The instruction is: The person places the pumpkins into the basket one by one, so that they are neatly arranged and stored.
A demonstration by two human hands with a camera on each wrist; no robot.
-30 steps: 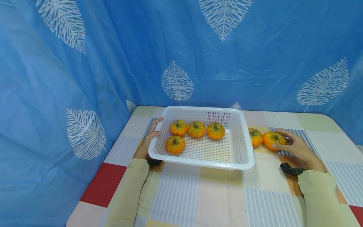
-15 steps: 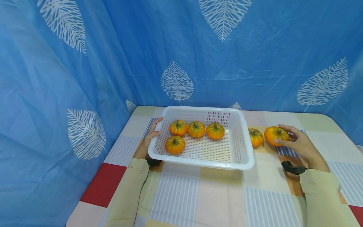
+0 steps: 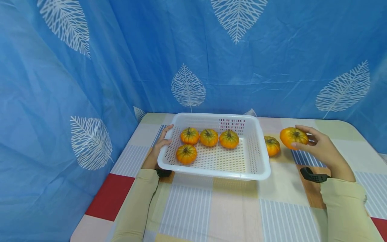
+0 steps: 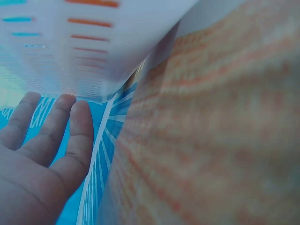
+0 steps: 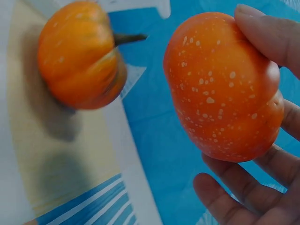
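Observation:
In the head view my right hand [image 3: 321, 144] holds a small orange pumpkin [image 3: 294, 137] above the table, thumb on one side and fingers on the other. The right wrist view shows its pale-speckled underside [image 5: 220, 89]. Beside it a second pumpkin [image 3: 272, 146] sits on the cloth, against the right side of a white plastic basket [image 3: 211, 175]. Several like pumpkins [image 3: 186, 154] lie inside the basket. At its left end my left hand [image 3: 156, 151] touches the outer wall. Fairly straight fingers [image 4: 82, 131] meet the basket in the left wrist view; the thumb is hidden there.
A checked and striped cloth [image 3: 235, 211] covers the table. Blue curtains with white leaf prints [image 3: 272, 60] hang behind the table and along its left side. Black straps [image 3: 312, 175] sit on both wrists.
My right hand has lifted the pumpkin off the cloth and moved slightly farther back with it. The left hand, the basket and the other pumpkins have stayed in place.

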